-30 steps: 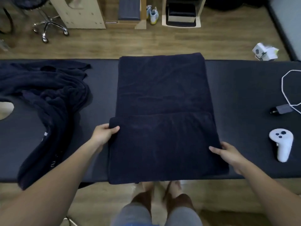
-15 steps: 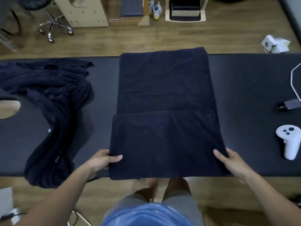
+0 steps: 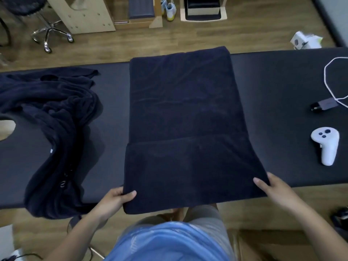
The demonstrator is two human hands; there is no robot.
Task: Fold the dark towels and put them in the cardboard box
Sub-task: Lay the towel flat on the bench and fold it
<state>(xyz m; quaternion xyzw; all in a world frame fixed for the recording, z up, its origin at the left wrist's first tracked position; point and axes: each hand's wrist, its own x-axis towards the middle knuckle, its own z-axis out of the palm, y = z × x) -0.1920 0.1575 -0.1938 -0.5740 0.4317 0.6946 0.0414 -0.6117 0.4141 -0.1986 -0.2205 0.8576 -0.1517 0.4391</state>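
A dark navy towel (image 3: 184, 117) lies spread lengthwise across the black padded table (image 3: 282, 87), its near part folded over into a double layer that hangs a little past the table's front edge. My left hand (image 3: 116, 198) pinches the near left corner of the fold, thumb on top. At the near right corner, my right hand (image 3: 273, 189) grips the towel the same way. A second dark towel (image 3: 52, 132) lies crumpled on the table's left side. A brown cardboard box (image 3: 273, 243) shows partly at the bottom right, on the floor.
A white controller (image 3: 325, 144), a dark charger (image 3: 323, 105) and a white cable (image 3: 331, 81) lie on the table's right end. A face hole (image 3: 5, 127) opens at the table's left edge. Beyond the table stand a wheeled stool (image 3: 47, 32) and wooden furniture (image 3: 90, 16).
Both hands slid back along the towel's sides from the fold line to its near corners and took hold of them. The view also shifted back and down.
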